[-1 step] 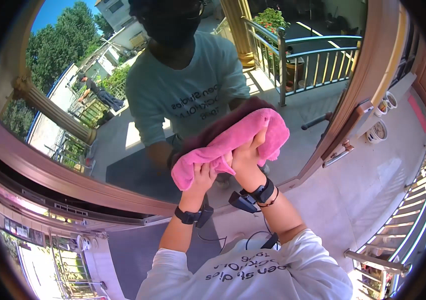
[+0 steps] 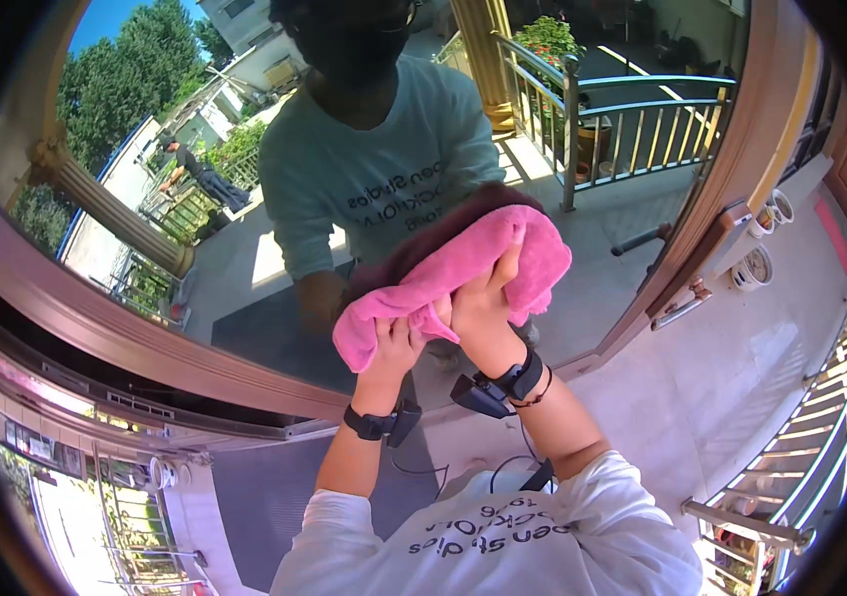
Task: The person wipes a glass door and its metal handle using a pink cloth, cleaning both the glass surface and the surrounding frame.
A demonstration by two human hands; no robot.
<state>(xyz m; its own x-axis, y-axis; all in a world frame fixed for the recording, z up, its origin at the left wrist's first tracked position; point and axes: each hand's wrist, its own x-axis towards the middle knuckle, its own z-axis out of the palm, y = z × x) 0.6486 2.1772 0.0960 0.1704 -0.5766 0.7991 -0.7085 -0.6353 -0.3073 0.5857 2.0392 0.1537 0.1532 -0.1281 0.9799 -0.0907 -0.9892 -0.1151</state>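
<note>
A pink towel (image 2: 414, 286), bunched into a long thick fold, lies against a large reflective glass pane (image 2: 275, 328). My left hand (image 2: 393, 346) grips its lower left end, the fingers pressed into the cloth. Farther right and higher, my right hand (image 2: 480, 306) holds the middle of the towel, one finger stretched up along it and others partly hidden in the folds. A loose flap of cloth hangs between the two hands. Just beyond the towel, its dark reflection shows in the glass, along with my own mirrored shirt and arms. Black straps with small devices circle both wrists.
A brownish frame (image 2: 96, 316) borders the pane, with a metal handle (image 2: 682, 304) on its right side. White buckets (image 2: 751, 268) stand along the wall at right. A metal railing (image 2: 836, 437) curves along the right; a dark grey mat (image 2: 280, 507) lies below.
Both hands and the towel have shifted slightly left and up. The reflections and the handle sit a little farther right in the picture. The hold on the towel looks the same.
</note>
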